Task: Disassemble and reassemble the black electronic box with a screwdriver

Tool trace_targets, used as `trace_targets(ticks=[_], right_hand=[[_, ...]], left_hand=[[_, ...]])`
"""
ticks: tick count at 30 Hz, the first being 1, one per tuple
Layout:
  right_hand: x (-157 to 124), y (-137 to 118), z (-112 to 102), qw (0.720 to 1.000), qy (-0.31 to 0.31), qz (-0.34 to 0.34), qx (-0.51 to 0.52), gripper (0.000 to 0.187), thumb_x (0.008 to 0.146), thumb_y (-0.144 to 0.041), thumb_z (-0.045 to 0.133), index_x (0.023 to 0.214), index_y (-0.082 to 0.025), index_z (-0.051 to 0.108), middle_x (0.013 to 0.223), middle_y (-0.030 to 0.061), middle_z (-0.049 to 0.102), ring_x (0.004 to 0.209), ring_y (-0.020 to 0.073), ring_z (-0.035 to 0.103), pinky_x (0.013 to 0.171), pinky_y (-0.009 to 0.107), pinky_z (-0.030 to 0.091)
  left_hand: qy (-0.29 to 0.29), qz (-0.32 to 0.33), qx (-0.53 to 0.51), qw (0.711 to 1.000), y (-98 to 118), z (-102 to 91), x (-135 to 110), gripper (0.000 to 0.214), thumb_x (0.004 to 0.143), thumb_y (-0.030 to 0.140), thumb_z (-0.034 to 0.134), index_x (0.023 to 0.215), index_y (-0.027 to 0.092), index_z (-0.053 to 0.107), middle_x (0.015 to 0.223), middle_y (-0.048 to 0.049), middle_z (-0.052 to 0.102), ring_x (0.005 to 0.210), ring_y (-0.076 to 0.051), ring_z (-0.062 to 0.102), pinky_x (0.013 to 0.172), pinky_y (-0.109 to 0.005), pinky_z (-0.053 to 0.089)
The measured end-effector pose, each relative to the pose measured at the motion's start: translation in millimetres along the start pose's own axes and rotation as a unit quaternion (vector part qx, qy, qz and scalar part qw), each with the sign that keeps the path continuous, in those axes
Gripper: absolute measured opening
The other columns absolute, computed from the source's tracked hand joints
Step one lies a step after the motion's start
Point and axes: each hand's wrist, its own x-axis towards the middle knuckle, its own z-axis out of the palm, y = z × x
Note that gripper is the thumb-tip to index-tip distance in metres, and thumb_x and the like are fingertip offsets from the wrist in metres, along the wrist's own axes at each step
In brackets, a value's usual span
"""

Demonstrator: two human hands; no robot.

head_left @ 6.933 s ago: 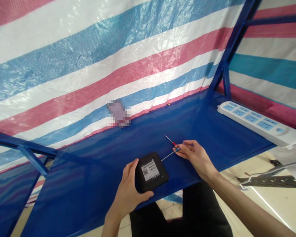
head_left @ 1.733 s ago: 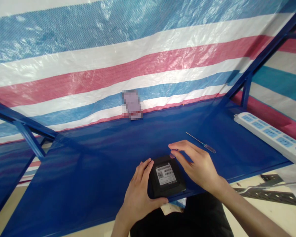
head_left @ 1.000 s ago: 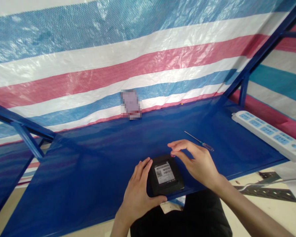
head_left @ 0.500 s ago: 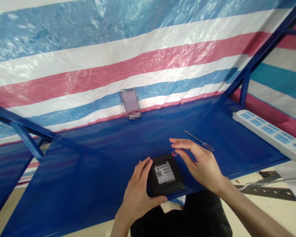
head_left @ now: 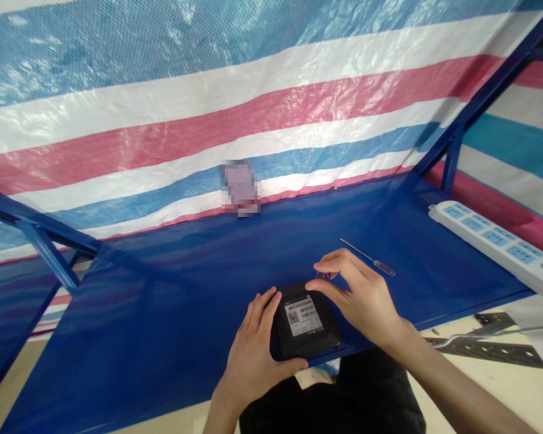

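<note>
A flat black electronic box [head_left: 330,325] with a white barcode label [head_left: 305,317] lies near the table's front edge, label side up. My left hand [head_left: 253,346] grips it, fingers along its left side and thumb at the near edge. At the box's far right corner my right hand [head_left: 359,295] is closed in a pinch. A small dark reddish-purple piece [head_left: 324,275] shows between thumb and fingers, mostly hidden; its kind is unclear. Behind the right hand, a thin screwdriver [head_left: 382,266] with a clear handle lies on the table.
A white power strip [head_left: 498,241] lies along the right side of the blue tabletop [head_left: 163,313]. A blurred-out rectangular object [head_left: 241,188] leans at the back against the striped sheet [head_left: 163,132]. Blue frame bars [head_left: 452,138] rise at both sides.
My right hand has tilted and closed its fingers further around the small piece, its thumb coming nearer the box's corner. My left hand and the box have stayed in place.
</note>
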Motion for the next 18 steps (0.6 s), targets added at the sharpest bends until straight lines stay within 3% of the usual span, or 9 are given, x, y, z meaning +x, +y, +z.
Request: trace_targets(ticks=[6, 14, 18], right_hand=[[2.3, -6.8, 3.2, 1.0, -0.004, 0.0, 0.015, 0.006, 0.091, -0.025, 0.066, 0.097, -0.024, 0.065, 0.086, 0.0027, 0.071, 0.074, 0.0158, 0.072, 0.067, 0.026, 0.061], [-1.8, -7.2, 5.6, 0.997, -0.05, 0.039, 0.046, 0.021, 0.095, -0.013, 0.054, 0.11, -0.022, 0.065, 0.107, 0.0054, 0.075, 0.099, 0.0185, 0.073, 0.089, 0.03, 0.06], [-1.3, -6.9, 3.6, 0.999, -0.027, 0.018, 0.043, 0.02, 0.093, -0.016, 0.057, 0.106, -0.024, 0.069, 0.101, 0.0062, 0.072, 0.096, 0.0191, 0.072, 0.085, 0.031, 0.061]], left_hand=[[0.004, 0.004, -0.002, 1.0, 0.2, 0.1, -0.4, 0.1, 0.063, 0.034, 0.084, 0.149, 0.023, 0.033, 0.156, -0.0136, 0.037, 0.145, -0.039, 0.031, 0.116, -0.06, 0.032], [-0.004, 0.0, 0.001, 1.0, -0.8, 0.4, -0.7, 0.1, 0.063, 0.035, 0.084, 0.148, 0.021, 0.033, 0.157, -0.013, 0.036, 0.146, -0.038, 0.028, 0.117, -0.059, 0.031], [-0.001, 0.004, 0.004, 1.0, -1.8, 1.3, -0.4, 0.1, 0.064, 0.036, 0.084, 0.148, 0.022, 0.033, 0.157, -0.0128, 0.036, 0.146, -0.038, 0.029, 0.117, -0.059, 0.03]])
